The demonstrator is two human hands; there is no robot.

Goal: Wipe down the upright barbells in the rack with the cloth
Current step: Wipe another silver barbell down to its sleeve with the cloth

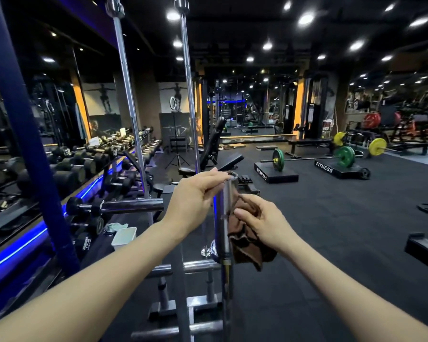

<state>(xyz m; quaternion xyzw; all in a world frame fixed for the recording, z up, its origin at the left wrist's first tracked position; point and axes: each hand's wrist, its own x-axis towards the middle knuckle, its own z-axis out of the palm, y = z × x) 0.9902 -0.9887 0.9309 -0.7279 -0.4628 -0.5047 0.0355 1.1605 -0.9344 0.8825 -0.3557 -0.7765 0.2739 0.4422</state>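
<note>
Up close, the right hand (pixel 260 222) pinched a brown cloth (pixel 247 240) against the chrome sleeve of an upright barbell (pixel 226 208) standing in the rack (pixel 183 270). Fingers of the left hand (pixel 195 201) curled over its top end. Behind rose two taller barbells (pixel 190 95).

barbell sleeve (pixel 226 213): polished chrome, smooth, mirror-glossy. cloth (pixel 247 245): brown, soft, matt, napped like terry, stitched hem. two tall barbells (pixel 129 95): bright steel, shaft looks satin where it's gripped. rack (pixel 183 267): metal tube, glossy but duller than the sleeve. floor (pixel 331 230): black, matt, finely textured like rubber. dumbbells (pixel 67 169): matt black heads. tub (pixel 124 236): pale plastic, smooth
</note>
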